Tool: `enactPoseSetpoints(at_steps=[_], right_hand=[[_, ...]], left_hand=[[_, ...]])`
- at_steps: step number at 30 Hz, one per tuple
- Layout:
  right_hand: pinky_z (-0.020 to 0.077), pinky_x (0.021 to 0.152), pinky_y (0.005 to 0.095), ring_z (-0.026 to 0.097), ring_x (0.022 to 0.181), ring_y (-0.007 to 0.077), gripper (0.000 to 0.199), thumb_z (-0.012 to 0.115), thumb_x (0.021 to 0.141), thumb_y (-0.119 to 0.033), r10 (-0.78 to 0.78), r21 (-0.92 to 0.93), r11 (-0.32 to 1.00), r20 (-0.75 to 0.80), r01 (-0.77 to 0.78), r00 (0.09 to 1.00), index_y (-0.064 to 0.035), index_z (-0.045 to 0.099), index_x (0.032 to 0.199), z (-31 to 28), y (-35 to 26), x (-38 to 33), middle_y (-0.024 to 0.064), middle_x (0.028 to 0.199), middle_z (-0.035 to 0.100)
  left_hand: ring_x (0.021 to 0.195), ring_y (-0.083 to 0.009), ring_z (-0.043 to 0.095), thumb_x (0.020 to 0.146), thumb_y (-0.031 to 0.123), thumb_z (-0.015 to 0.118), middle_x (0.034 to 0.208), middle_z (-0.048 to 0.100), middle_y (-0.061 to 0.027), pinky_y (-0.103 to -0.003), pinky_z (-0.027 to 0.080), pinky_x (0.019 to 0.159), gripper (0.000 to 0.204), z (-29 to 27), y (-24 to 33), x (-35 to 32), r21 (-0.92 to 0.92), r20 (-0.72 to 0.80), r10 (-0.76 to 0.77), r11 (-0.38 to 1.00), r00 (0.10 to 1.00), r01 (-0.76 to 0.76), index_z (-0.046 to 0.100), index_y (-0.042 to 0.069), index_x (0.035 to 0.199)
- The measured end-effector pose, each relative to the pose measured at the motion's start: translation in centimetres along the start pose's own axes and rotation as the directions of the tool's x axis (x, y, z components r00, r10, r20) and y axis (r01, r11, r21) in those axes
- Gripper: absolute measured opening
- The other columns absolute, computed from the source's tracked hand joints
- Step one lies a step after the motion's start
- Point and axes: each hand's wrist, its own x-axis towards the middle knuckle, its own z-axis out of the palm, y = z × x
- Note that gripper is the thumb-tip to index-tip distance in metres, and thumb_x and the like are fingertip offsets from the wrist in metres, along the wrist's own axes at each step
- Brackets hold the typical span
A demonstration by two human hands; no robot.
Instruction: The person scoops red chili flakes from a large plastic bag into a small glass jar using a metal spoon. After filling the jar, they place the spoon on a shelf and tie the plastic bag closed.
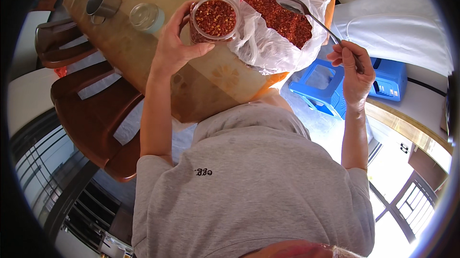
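My left hand [178,46] is wrapped around a clear jar [214,18] filled close to its rim with red chili flakes. Just right of the jar, a white plastic bag [261,50] lies open on the table, with a heap of chili flakes [268,11] inside. In my right hand [354,69] is the handle of a long metal spoon [320,24]. The spoon's bowl is over the flakes in the bag; whether it touches them I cannot tell. A clear round lid [143,17] rests on the table, left of the jar.
A metal mug [104,2] lies at the far left of the patterned table [211,78]. Brown wooden chairs [91,109] stand along the table's left side. Blue plastic stools [318,88] are on the floor to the right, near a white cloth-covered thing [393,21].
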Motion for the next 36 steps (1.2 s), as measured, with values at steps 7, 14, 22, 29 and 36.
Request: enactPoseSetpoints(at_steps=[7, 14, 22, 29, 36], right_hand=[[0.0494, 0.065, 0.0228, 0.064, 0.076, 0.0122, 0.016, 0.053, 0.092, -0.006, -0.04, -0.008, 0.999, 0.021, 0.04, 0.999, 0.0025, 0.058, 0.103, 0.1, -0.8, -0.1, 0.0089, 0.089, 0.066], [0.0486, 0.065, 0.0229, 0.064, 0.074, 0.0121, 0.016, 0.053, 0.092, -0.008, -0.003, -0.007, 1.0, 0.05, 0.003, 0.999, 0.0013, 0.059, 0.104, 0.6, -0.6, 0.0, 0.0085, 0.088, 0.065], [0.0495, 0.058, 0.0227, 0.064, 0.067, 0.0112, 0.013, 0.054, 0.089, -0.005, -0.022, -0.361, 0.932, 0.008, 0.023, 1.0, 0.0023, 0.059, 0.099, 1.5, 2.5, 0.0, 0.0083, 0.077, 0.062], [0.049, 0.056, 0.0238, 0.064, 0.066, 0.0143, 0.014, 0.053, 0.091, -0.008, 0.237, -0.082, 0.968, -0.019, -0.237, 0.971, 0.0018, 0.058, 0.1, 1.4, 2.7, -2.0, 0.0087, 0.078, 0.064], [0.0511, 0.055, 0.0259, 0.064, 0.065, 0.0185, 0.019, 0.051, 0.091, -0.01, 0.527, 0.36, 0.779, 0.068, -0.514, 0.847, 0.005, 0.054, 0.103, 2.8, 4.3, -2.9, 0.016, 0.083, 0.064]], left_hand=[[0.106, -0.0189, 0.053, 0.058, 0.01, 0.078, 0.114, 0.057, -0.0065, -0.031, 0.04, 0.094, 0.071, 0.6, 0.8, -0.7, 0.228, -0.085, 0.099, 0.971, 0.991, -0.078, 0.047, 0.004, 0.123], [0.106, -0.0214, 0.054, 0.06, 0.009, 0.077, 0.115, 0.056, -0.0092, -0.032, 0.042, 0.092, 0.068, 0.9, 0.8, -1.2, 0.359, -0.133, 0.186, 0.925, 0.974, -0.128, 0.048, 0.003, 0.121], [0.105, -0.0216, 0.055, 0.06, 0.008, 0.076, 0.113, 0.055, -0.0096, -0.032, 0.043, 0.091, 0.067, 1.0, 0.8, -1.7, 0.391, -0.164, 0.181, 0.914, 0.97, -0.105, 0.048, 0.002, 0.12], [0.111, -0.0192, 0.052, 0.06, 0.01, 0.079, 0.119, 0.055, -0.0103, -0.035, 0.039, 0.099, 0.076, 0.9, 0.8, -2.0, 0.385, -0.149, 0.089, 0.923, 0.985, -0.025, 0.044, -0.001, 0.127], [0.111, -0.0181, 0.052, 0.06, 0.011, 0.079, 0.118, 0.055, -0.0094, -0.035, 0.038, 0.099, 0.076, 1.1, 0.9, -1.5, 0.384, -0.113, 0.109, 0.922, 0.988, -0.058, 0.044, -0.001, 0.127]])
